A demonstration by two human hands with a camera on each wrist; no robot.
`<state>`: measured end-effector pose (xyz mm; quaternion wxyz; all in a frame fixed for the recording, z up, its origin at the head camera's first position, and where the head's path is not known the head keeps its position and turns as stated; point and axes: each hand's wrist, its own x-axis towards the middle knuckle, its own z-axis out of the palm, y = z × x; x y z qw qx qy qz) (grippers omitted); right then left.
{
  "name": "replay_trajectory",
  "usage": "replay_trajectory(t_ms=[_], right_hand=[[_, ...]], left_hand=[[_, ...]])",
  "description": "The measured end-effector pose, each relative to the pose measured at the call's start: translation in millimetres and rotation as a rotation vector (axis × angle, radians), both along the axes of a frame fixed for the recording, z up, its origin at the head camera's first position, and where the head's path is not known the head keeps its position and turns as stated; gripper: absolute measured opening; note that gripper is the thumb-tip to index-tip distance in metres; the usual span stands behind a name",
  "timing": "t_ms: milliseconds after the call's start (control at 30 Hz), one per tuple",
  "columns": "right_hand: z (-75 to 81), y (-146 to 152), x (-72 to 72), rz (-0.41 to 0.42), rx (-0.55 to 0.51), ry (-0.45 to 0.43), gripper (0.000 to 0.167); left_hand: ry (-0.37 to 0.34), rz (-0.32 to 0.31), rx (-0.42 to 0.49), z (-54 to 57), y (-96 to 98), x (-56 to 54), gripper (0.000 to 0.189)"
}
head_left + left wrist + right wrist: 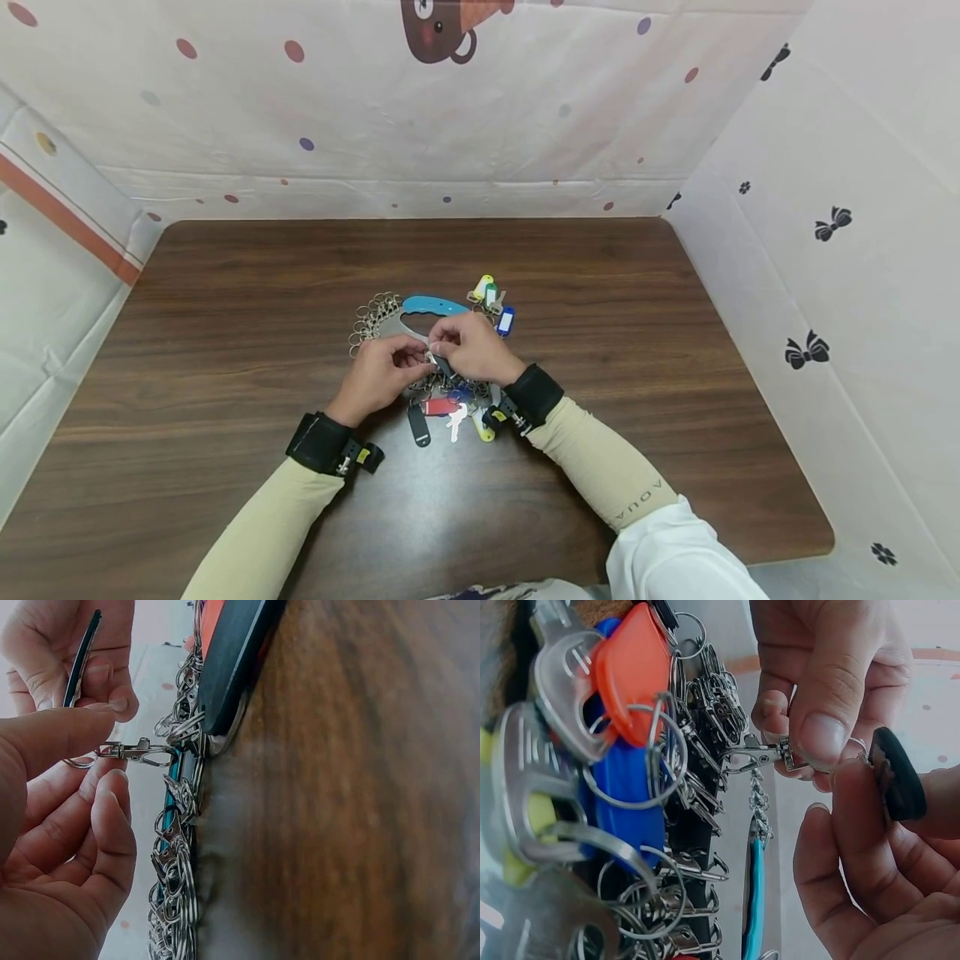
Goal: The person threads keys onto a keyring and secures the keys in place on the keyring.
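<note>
Over the middle of the table, my left hand (378, 375) pinches a small metal swivel clasp (135, 751) between thumb and fingers. The split ring (79, 763) at its end sits among those fingers, and its hook end points to the row of clasps. My right hand (472, 346) is close beside it, holding a black key tag (900, 776) on edge by its fingertips at that ring. Both hands are above a large key holder with a blue handle (435, 306), whose rim carries many metal clasps (367, 321). Its middle is partly hidden by the hands.
Near the holder's front hang another black tag (418, 425), a red tag (440, 407), a silver key (456, 421) and a yellow tag (482, 425). A blue tag (506, 321) and a yellow-green tag (483, 287) lie at its right. Brown wooden table (225, 333) surrounds it.
</note>
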<state>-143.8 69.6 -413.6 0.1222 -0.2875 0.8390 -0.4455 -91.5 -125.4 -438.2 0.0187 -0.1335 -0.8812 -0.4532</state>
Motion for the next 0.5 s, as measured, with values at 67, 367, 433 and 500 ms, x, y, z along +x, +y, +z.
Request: replay_trajectory(t_ms=[67, 367, 433, 500], right_hand=[[-0.7, -0.6, 0.0, -0.003, -0.001, 0.003, 0.014], [-2.2, -1.7, 0.5, -0.003, -0.017, 0.033, 0.014], [-2.4, -1.3, 0.2, 0.000, -0.021, 0.032, 0.014], [-2.7, -0.9, -0.2, 0.005, -0.020, 0.032, 0.014]], left_hand=[[-0.016, 0.006, 0.004, 0.4, 0.4, 0.5, 0.025], [-0.012, 0.012, 0.026, 0.2, -0.1, 1.1, 0.022], [-0.010, 0.009, 0.023, 0.4, -0.3, 1.1, 0.022], [-0.010, 0.006, 0.018, 0.4, -0.6, 1.0, 0.021]])
